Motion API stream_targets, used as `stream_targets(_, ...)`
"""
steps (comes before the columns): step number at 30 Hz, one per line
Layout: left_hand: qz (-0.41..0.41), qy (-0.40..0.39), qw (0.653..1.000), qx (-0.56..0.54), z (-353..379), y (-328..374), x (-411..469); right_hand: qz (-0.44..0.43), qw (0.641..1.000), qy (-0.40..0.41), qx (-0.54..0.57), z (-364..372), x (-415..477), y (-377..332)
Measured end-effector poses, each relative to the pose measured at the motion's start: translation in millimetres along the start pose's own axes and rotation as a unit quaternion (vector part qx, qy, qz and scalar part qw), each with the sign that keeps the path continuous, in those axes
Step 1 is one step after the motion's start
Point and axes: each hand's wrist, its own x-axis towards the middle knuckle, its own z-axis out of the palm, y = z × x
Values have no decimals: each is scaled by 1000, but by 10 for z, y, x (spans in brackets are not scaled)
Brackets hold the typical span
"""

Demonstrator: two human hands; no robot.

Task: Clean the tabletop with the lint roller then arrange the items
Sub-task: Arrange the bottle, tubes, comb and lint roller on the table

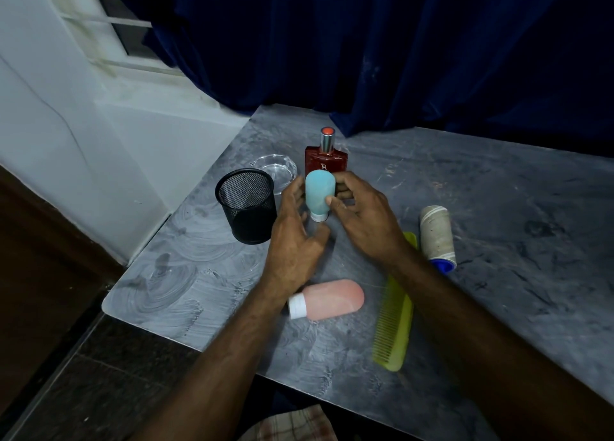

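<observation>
Right hand point(360, 213) pinches the blue bottle point(319, 193) standing cap-down on the worktop point(498, 208), left hand point(294, 238) hovers loose and spread just beside it, pink bottle point(327, 298) lying below both.

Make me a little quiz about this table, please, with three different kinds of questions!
1. True or false: the pink bottle is standing upright.
2. Which thing is nearest the lint roller? A) black cup B) comb C) ashtray
3. Fill in: both hands are around the ____ bottle, which stands cap-down.

Key:
1. False: it lies on its side, white cap to the left.
2. B
3. Blue: the right hand has its thumb on the blue bottle, and the left hand is beside it, in front of the red perfume bottle.
</observation>
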Motion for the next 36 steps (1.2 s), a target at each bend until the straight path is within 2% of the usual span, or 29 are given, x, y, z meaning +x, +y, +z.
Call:
stream_targets(10, -48, -18, 999, -2, -64, 84, -75, 25, 1000, -8, 15, -41, -25, 3)
stream_targets(19, -84, -42, 995, 44, -220, 142, -363, 63, 998, -20, 24, -142, -65, 33)
stream_targets(24, -25, -93, 987, 132, -369, 258, -523, 70, 997, -8, 26, -191, -128, 28)
stream_targets(27, 14, -140, 960, 241, -443, 314, -625, 83, 996, -1, 35, -220, -195, 21)
stream_targets(31, 21, -180, 931, 316, -486, 305, -724, 94, 994, 3, 47, -241, -287, 15)
stream_targets(36, 26, -186, 915, 358, -473, 335, -717, 106, 993, -2, 45, -246, -330, 35)
